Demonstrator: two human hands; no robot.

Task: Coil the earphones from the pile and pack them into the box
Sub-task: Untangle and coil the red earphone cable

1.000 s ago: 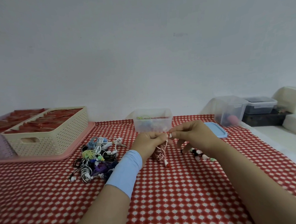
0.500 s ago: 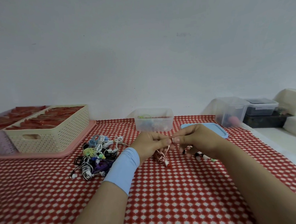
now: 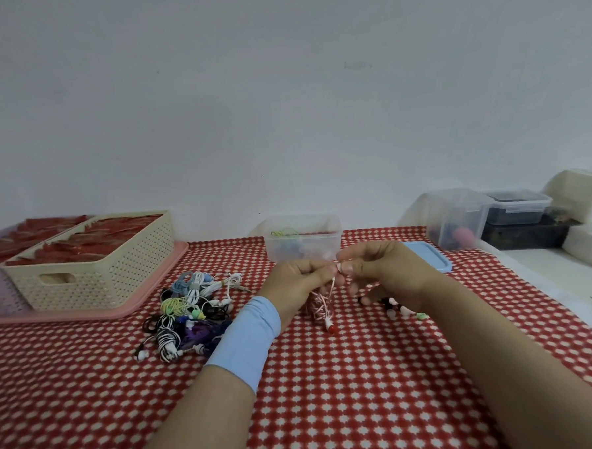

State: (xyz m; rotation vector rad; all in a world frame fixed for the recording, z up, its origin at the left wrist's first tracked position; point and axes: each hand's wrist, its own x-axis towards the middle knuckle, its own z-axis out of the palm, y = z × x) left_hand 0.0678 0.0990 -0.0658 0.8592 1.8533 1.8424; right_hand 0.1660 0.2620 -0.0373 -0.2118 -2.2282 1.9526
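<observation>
My left hand (image 3: 299, 280) and my right hand (image 3: 384, 271) meet above the middle of the table, fingertips together, both pinching a red-and-white earphone (image 3: 321, 305). Its cord hangs in a loose bundle below my left hand, with a red-tipped plug dangling near the cloth. A pile of earphones (image 3: 189, 309) in several colours lies to the left. Behind my hands stands the clear plastic box (image 3: 304, 244), open, with a few coiled earphones inside. Another earphone (image 3: 400, 308), black and white, lies under my right wrist.
The box's blue lid (image 3: 428, 260) lies right of my right hand. A cream perforated basket (image 3: 98, 269) on a pink tray (image 3: 86, 312) holds red items at the far left. Clear and dark containers (image 3: 459, 219) and white foam blocks (image 3: 581, 199) stand at the far right.
Both hands have stayed together on the red-and-white cord, shifting slightly while the bundle below the left hand changed shape a little. The pile and box have not moved.
</observation>
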